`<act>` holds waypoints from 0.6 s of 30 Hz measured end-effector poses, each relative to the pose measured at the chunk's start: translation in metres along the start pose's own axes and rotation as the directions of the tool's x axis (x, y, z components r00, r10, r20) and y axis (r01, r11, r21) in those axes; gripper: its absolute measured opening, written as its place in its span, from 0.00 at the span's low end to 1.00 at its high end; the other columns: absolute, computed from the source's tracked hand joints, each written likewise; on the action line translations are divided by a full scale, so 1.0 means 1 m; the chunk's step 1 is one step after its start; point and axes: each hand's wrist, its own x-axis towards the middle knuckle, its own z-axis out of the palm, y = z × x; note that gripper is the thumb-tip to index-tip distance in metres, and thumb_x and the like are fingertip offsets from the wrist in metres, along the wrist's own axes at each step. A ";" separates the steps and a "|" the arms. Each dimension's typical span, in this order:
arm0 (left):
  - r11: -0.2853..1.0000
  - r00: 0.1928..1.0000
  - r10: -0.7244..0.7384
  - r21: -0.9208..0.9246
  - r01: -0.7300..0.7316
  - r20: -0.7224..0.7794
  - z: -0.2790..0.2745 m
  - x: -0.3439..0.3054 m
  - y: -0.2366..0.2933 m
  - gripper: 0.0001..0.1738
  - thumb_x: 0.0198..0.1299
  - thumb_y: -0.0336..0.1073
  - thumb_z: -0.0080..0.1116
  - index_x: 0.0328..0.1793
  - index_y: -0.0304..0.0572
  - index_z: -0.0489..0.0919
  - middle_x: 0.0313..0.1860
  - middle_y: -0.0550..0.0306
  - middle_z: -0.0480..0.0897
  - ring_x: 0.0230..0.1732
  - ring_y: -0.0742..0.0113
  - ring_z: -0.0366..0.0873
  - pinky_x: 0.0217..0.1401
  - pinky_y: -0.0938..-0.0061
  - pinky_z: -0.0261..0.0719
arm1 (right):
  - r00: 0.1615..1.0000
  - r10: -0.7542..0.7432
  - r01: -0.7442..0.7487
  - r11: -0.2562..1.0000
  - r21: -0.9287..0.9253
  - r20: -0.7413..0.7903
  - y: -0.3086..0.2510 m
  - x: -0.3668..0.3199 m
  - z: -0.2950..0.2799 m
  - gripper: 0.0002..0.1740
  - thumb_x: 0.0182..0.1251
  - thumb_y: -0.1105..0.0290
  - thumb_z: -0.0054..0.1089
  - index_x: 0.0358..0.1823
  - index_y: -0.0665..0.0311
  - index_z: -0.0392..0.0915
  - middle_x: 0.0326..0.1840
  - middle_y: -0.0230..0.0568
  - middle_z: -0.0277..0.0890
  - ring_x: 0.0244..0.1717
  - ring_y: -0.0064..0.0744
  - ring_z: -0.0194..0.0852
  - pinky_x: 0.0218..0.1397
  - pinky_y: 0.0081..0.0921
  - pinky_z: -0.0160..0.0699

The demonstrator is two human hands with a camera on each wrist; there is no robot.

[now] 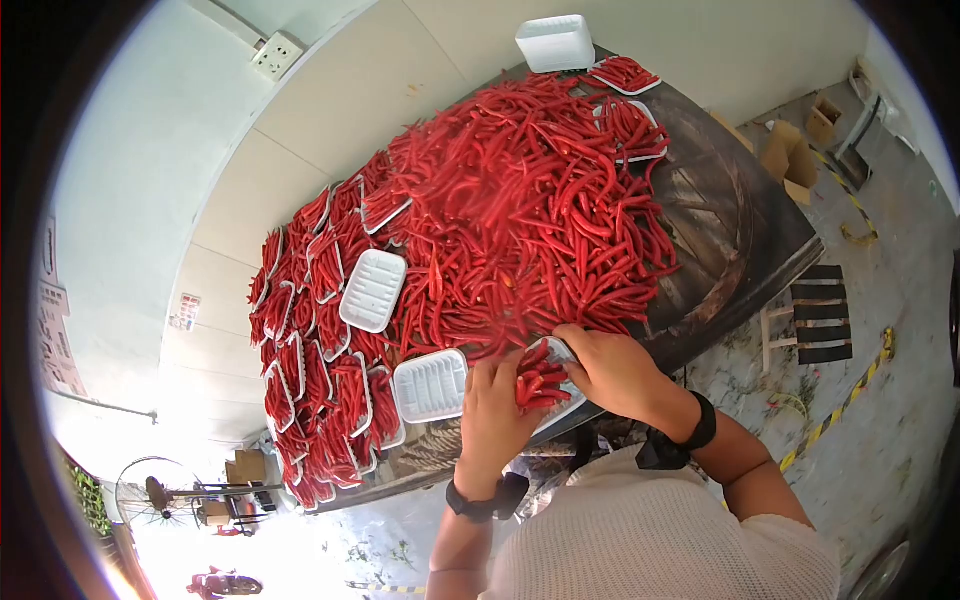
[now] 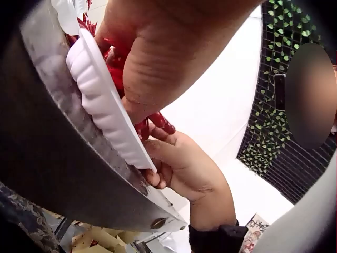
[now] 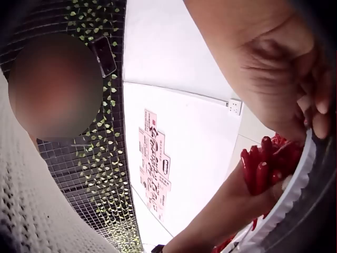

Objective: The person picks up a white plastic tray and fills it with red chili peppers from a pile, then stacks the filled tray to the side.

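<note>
At the near edge of the table [image 1: 730, 230] a white tray [image 2: 100, 100] is held between both hands, and a bunch of chillies [image 1: 538, 385] is lying in it. The bunch is covered from above by the left hand [image 1: 492, 405], which is the nearer one to it. Its fingers are bent down over the chillies and appear to be closed on them. The red ends are seen sticking out past this hand in the right wrist view. The long axis of the bunch runs along the tray, from one hand toward the other. The tray's far end is gripped by the right hand [image 1: 600, 365], with the fingers [image 2: 158, 178] curled under the rim. Both wrists are bent down over the table edge.

Just beside the left hand an empty tray [image 1: 430, 385] is placed. Beyond the hands the big heap [image 1: 530, 200] of loose chillies is spread over the middle. Filled trays [image 1: 320, 370] are laid along the left edge, and a stack [image 1: 555, 42] of trays is set at the far corner.
</note>
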 end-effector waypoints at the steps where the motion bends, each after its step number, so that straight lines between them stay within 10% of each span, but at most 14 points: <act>1: 1.000 1.000 0.000 0.005 0.000 0.007 -0.001 0.000 0.000 0.43 0.35 0.34 0.79 0.64 0.41 0.75 0.54 0.46 0.76 0.56 0.43 0.73 0.59 0.55 0.74 | 0.999 -0.029 0.029 1.000 0.009 -0.043 0.000 -0.001 0.002 0.24 0.64 0.71 0.60 0.62 0.63 0.68 0.42 0.54 0.79 0.42 0.55 0.80 0.43 0.46 0.78; 18: 0.988 0.985 0.156 0.028 -0.154 -0.075 -0.004 -0.013 -0.020 0.62 0.28 0.66 0.78 0.69 0.36 0.69 0.62 0.44 0.75 0.63 0.40 0.71 0.66 0.51 0.69 | 1.000 0.004 -0.004 0.999 0.034 -0.004 -0.010 -0.010 -0.010 0.26 0.67 0.69 0.59 0.66 0.60 0.69 0.45 0.52 0.76 0.44 0.54 0.78 0.45 0.45 0.77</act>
